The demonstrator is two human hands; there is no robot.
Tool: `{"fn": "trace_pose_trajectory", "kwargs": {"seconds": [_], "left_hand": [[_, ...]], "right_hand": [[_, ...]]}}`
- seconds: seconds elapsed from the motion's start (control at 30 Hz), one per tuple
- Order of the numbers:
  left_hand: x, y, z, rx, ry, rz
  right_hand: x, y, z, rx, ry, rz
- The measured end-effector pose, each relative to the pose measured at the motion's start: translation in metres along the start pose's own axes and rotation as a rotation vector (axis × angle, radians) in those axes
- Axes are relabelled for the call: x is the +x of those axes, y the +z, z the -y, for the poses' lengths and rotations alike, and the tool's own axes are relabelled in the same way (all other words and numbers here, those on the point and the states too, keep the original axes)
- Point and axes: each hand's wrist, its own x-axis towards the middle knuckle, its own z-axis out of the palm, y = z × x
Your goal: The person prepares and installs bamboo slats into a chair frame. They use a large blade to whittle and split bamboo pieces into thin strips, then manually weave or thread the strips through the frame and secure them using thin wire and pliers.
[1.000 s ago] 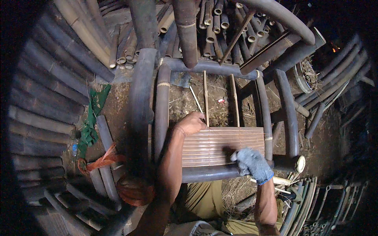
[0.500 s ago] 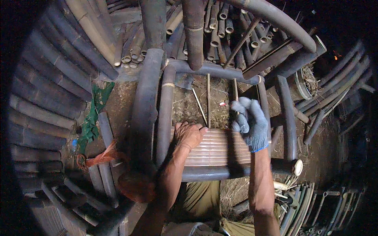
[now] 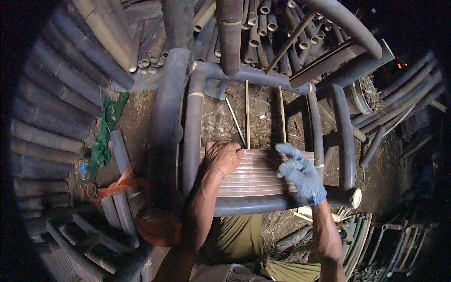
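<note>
A dark bamboo chair frame [image 3: 192,117] lies in front of me, its seat partly filled with thin pale bamboo slats [image 3: 256,176]. My bare left hand [image 3: 224,156] rests on the far left end of the slats, fingers curled over the furthest one. My right hand [image 3: 300,170], in a grey knitted glove, presses flat on the right end of the same slats, fingers spread. Two upright thin sticks [image 3: 247,113] stand in the open part of the frame beyond the slats.
Stacks of dark bamboo poles [image 3: 51,108] ring the place at left, back and right. A green cloth [image 3: 105,131] and an orange-red cloth [image 3: 120,184] lie on the earth floor at left. Thin split strips [image 3: 364,244] pile up at lower right.
My gloved right hand rose from the seat's near right edge, lifted open above the frame, then came down on the far right end of the slats. My left hand stayed at the left end.
</note>
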Motion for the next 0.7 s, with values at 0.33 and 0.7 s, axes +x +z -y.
{"fn": "trace_pose_trajectory", "kwargs": {"seconds": [0.33,0.7], "left_hand": [[0.001,0.001,-0.001,-0.025,0.048,-0.071],[0.001,0.005,-0.004,-0.079,0.012,-0.07]], "right_hand": [[0.08,0.037,0.001,-0.748,0.068,-0.182],[0.055,0.065,-0.031,-0.753,0.038,0.052]]}}
